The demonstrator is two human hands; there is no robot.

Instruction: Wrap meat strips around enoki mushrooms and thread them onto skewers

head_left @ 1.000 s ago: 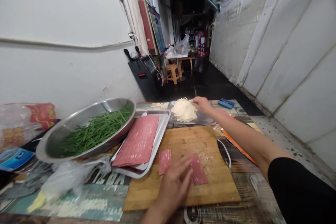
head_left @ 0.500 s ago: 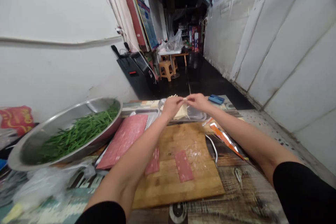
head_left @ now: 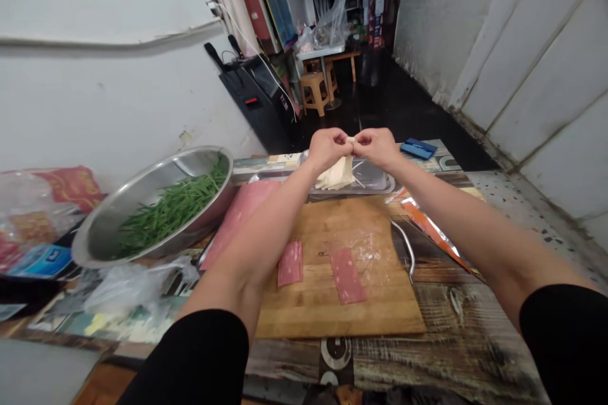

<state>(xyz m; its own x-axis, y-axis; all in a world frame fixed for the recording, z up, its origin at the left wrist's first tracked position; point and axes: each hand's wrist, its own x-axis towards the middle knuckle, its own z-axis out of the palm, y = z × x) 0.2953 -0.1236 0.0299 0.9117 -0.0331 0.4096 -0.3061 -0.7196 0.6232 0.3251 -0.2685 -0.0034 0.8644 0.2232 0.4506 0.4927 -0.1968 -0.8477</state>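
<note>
Both hands meet over a metal tray (head_left: 377, 182) at the far side of the cutting board (head_left: 327, 316). My left hand (head_left: 327, 150) and my right hand (head_left: 377, 147) pinch a small pale clump of enoki mushrooms (head_left: 350, 140) between their fingertips. Below them in the tray lies a larger pale bunch of enoki (head_left: 336, 175), with a few thin strands loose beside it. On the board are a single pink ham slice (head_left: 348, 275) and a small stack of cut ham pieces (head_left: 290, 263). Larger ham sheets (head_left: 242, 212) lie left of the board, partly behind my left forearm.
A big steel bowl (head_left: 90, 240) of green chives or similar stalks (head_left: 175, 209) stands at the left. Plastic bags (head_left: 128, 288) lie in front of it. Right of the board are a metal handle (head_left: 406, 247) and an orange packet (head_left: 437, 228); a blue object (head_left: 418, 149) sits farther back.
The view has tilted down and shifted left, so the board and bowl appear higher and further right. Both hands stay together over the tray, fingertips pinched, with the pale clump now plainer between them.
</note>
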